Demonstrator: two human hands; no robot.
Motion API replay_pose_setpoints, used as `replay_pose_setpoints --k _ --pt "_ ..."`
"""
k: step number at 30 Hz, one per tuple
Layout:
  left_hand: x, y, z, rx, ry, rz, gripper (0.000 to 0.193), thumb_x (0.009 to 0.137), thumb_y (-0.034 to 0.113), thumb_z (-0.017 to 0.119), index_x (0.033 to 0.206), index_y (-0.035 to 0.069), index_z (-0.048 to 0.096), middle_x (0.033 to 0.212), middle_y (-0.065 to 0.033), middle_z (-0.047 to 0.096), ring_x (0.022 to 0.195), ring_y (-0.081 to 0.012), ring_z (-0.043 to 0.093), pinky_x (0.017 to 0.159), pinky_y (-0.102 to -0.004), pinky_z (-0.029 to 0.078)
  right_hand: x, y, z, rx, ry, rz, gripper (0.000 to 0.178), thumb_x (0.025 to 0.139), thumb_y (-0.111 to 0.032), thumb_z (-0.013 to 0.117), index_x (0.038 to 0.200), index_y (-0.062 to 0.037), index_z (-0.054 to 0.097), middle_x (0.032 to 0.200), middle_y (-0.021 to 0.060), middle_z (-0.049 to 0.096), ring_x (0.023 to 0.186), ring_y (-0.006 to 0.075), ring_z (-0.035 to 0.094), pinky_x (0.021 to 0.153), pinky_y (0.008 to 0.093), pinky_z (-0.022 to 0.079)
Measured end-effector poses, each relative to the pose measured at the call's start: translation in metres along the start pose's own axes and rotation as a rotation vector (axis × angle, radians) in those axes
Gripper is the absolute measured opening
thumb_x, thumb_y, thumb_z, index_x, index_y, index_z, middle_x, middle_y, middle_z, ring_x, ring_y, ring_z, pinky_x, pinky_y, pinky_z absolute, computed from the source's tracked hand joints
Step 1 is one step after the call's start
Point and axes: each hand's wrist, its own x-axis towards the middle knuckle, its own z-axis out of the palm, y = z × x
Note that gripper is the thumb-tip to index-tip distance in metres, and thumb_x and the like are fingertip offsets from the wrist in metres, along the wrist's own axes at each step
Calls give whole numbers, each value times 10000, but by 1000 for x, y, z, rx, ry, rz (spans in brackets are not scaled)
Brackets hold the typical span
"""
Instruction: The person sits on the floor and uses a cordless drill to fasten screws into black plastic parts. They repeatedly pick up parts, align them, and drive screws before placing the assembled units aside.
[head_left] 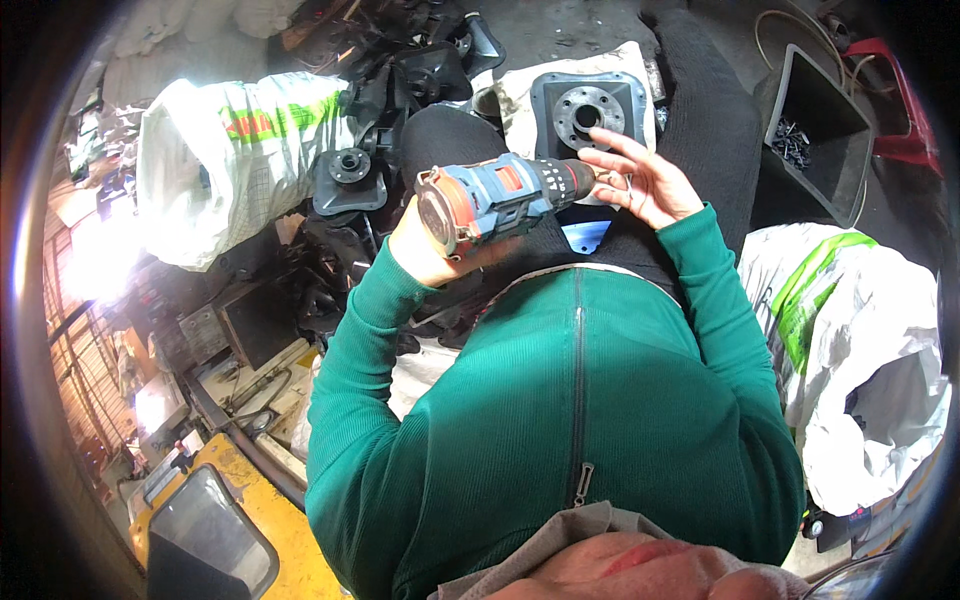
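My left hand (428,248) is wrapped around the grip of a blue and red cordless drill (505,195), whose nose points to the right. At the drill's nose is my right hand (645,180), with upper fingers stretched out and the thumb and lower fingers drawn together at the tip. Whatever lies between them is too small to make out. Just beyond, a black square-flanged part with a round hub (586,112) rests on a white cloth or sack (518,110) between my legs. A blue piece (586,237) shows below the right hand.
A grey bin (795,140) holding many small screws stands at the right, beside a red plastic object (905,110). White plastic sacks lie at left (235,150) and right (850,340). Similar black parts (350,180) are piled at the left, above a yellow machine panel (215,510).
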Motion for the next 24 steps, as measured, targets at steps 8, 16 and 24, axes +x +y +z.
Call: replay_pose_setpoints --k 8,16,24 --pt "-9 0 0 -53 62 -47 501 702 233 780 1126 65 574 1052 -100 625 951 -277 618 838 -380 486 -1 16 -14 -20 111 11 288 864 -100 620 1120 14 556 1014 110 619 866 142 649 747 234 575" --pt "-12 4 -5 -45 41 -41 471 702 203 787 1108 65 592 1010 -79 632 914 -215 619 807 -352 496 -3 15 -11 -108 112 37 275 851 -100 636 1090 18 570 959 103 625 836 145 649 714 233 573" --pt "-14 2 -15 -96 -105 7 581 671 187 795 1175 54 539 1093 -98 609 973 -243 608 861 -361 480 -3 0 -16 -387 -62 264 261 821 -120 673 1027 25 607 918 104 631 714 123 629 637 235 538"
